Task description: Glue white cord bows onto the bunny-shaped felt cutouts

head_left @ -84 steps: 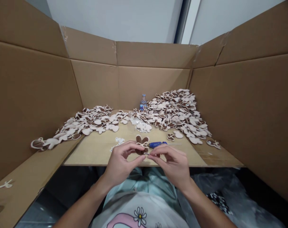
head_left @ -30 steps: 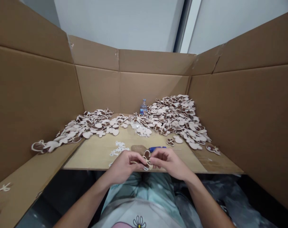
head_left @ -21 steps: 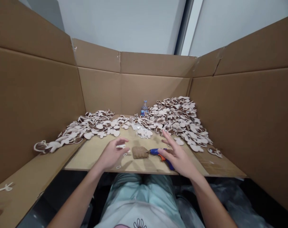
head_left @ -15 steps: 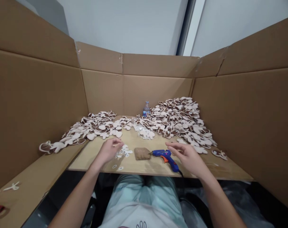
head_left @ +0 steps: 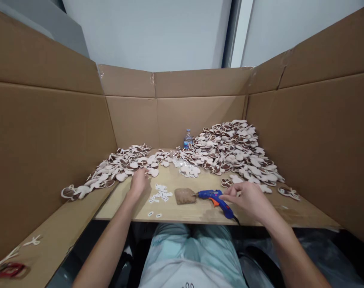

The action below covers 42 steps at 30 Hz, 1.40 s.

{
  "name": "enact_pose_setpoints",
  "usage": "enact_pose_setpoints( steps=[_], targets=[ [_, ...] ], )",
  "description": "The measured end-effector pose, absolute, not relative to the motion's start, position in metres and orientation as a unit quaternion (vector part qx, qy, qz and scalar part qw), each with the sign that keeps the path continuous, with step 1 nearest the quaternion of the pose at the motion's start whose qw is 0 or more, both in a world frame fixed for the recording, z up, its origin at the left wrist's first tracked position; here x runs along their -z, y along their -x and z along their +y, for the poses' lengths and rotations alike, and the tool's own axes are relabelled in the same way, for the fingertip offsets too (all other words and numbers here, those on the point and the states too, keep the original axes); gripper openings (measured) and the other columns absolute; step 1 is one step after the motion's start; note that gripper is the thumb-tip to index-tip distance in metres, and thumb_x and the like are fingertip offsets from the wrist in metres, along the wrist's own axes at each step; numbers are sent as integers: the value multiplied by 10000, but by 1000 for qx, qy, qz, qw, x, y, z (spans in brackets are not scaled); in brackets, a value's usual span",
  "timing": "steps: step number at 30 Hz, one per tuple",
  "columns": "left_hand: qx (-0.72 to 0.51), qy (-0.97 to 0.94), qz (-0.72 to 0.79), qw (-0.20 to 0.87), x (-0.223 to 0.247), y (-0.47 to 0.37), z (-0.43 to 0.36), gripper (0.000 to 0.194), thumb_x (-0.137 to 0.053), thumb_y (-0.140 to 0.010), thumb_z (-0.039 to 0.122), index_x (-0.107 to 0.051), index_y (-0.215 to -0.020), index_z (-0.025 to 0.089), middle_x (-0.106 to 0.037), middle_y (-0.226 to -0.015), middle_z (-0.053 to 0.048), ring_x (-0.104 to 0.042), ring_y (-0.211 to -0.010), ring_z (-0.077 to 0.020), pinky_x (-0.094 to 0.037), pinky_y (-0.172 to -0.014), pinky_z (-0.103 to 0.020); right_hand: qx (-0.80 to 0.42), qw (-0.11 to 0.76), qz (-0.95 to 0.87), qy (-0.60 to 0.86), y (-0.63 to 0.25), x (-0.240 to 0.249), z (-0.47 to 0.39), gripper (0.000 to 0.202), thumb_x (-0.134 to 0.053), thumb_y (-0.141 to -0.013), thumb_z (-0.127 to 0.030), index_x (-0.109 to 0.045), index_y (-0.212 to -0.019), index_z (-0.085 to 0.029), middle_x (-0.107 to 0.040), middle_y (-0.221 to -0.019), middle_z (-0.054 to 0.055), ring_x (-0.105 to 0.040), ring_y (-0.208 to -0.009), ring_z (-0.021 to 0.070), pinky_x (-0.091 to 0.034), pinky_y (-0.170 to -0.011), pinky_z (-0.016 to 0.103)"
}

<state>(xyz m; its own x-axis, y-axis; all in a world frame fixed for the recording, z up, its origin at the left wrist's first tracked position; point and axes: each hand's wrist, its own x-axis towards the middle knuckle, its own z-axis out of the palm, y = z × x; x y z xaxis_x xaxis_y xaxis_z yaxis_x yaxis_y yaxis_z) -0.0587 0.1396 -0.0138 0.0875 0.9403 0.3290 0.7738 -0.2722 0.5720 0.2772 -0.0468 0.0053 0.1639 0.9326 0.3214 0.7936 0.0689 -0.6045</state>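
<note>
A person works at a wooden worktop [head_left: 173,215] walled in by cardboard panels [head_left: 131,116]. The left hand [head_left: 139,182] is at the near side of the left heap of patches [head_left: 122,164], brown and off-white pieces banked along the worktop's left edge toward its far-left corner; its fingertips are hidden from the camera, so whether they are apart or clamped on a patch cannot be told. The right hand [head_left: 245,196], fingers curled toward the thumb, is just beside a blue glue gun [head_left: 211,195] with an orange trigger; whether those fingers close on anything cannot be told. The glue gun lies near the middle of the near edge, its nozzle at the right side of a brown pad [head_left: 185,196]. Left of the pad, small white tags [head_left: 161,193] lie in a loose cluster, with two more apart from it, closer to the near edge. A taller right heap of patches [head_left: 233,146] fills the far-right corner, and one flower-shaped patch [head_left: 226,183] lies just beyond the glue gun. A water bottle [head_left: 188,139] stands at the far edge, behind clear plastic wrap [head_left: 180,161].
</note>
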Motion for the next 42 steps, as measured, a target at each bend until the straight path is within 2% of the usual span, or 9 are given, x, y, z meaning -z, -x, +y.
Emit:
enact_pose_setpoints(
  steps=[4, 6, 11, 15, 20, 25, 28, 32, 42],
  targets=[
    [-258, -786, 556, 82, 14, 46, 167, 408, -752, -703, 188, -654, -1094, 130, -653, -1205, -151, -548, -1175, -305, -395, -1003, -382, -123, 254, -638, 716, -272, 3, -44, 261, -634, -807, -334, -632, -595, -182, -656, -584, 38, -582, -548, 163, -343, -500, 245],
    [-229, -799, 551, 70, 18, 40, 174, 394, -741, -768, 263, -638, -1126, 137, -622, -1240, -138, -541, -1187, -297, -411, -1008, -445, -129, 213, -610, 753, -268, 8, -40, 90, -710, -713, -244, -658, -703, -171, -684, -668, 52, -605, -598, 173, -352, -514, 242],
    [-219, -792, 566, 67, 27, 33, 178, 316, -593, -917, 312, -590, -1194, 159, -595, -1246, -107, -603, -1079, -253, -502, -913, -482, -139, 160, -581, 786, -261, 18, -31, 138, -696, -646, -142, -578, -582, -176, -639, -590, 51, -590, -550, 175, -335, -493, 249],
    [-266, -771, 570, 93, 26, 34, 177, 279, -604, -908, 299, -606, -1145, 153, -607, -1205, -97, -611, -1034, -236, -510, -883, -456, -130, 180, -593, 774, -259, 24, -27, 160, -641, -658, -106, -550, -555, -187, -618, -574, 35, -574, -555, 163, -331, -502, 246],
    [-385, -709, 569, 160, 18, 41, 170, 122, -705, -726, 155, -631, -821, 137, -667, -835, -69, -629, -847, -231, -485, -753, -341, -121, 218, -601, 759, -268, 27, -25, 103, -614, -671, -133, -566, -601, -191, -625, -602, 31, -577, -578, 168, -340, -506, 248],
    [-493, -621, 527, 306, 10, 38, 135, 171, -678, -719, 296, -585, -790, 172, -666, -690, -46, -627, -628, -193, -455, -552, -276, -112, 298, -595, 738, -271, 24, -20, 99, -550, -752, -260, -514, -671, -215, -624, -647, 27, -583, -596, 183, -388, -516, 266],
    [-525, -589, 458, 409, 4, 28, 103, 262, -727, -674, 374, -582, -744, 167, -692, -737, -56, -679, -730, -195, -516, -636, -279, -163, 396, -586, 688, -265, 20, -20, 38, -476, -750, -256, -492, -765, -225, -582, -599, -6, -569, -546, 184, -425, -516, 281],
    [-541, -551, 388, 503, -3, 15, 60, 362, -821, -580, 385, -544, -661, 167, -694, -744, -28, -701, -799, -207, -570, -762, -344, -195, 464, -593, 629, -249, 12, -30, 232, -484, -724, -273, -523, -942, -203, -598, -659, -16, -543, -527, 172, -448, -536, 288],
    [-556, -512, 296, 584, -15, 1, 14, 167, -831, -646, 228, -705, -722, 148, -704, -732, -8, -679, -747, -147, -595, -752, -280, -124, 456, -647, 599, -219, -3, -55, 257, -569, -851, -446, -562, -821, -191, -571, -637, -19, -502, -565, 146, -365, -546, 251]
  ],
)
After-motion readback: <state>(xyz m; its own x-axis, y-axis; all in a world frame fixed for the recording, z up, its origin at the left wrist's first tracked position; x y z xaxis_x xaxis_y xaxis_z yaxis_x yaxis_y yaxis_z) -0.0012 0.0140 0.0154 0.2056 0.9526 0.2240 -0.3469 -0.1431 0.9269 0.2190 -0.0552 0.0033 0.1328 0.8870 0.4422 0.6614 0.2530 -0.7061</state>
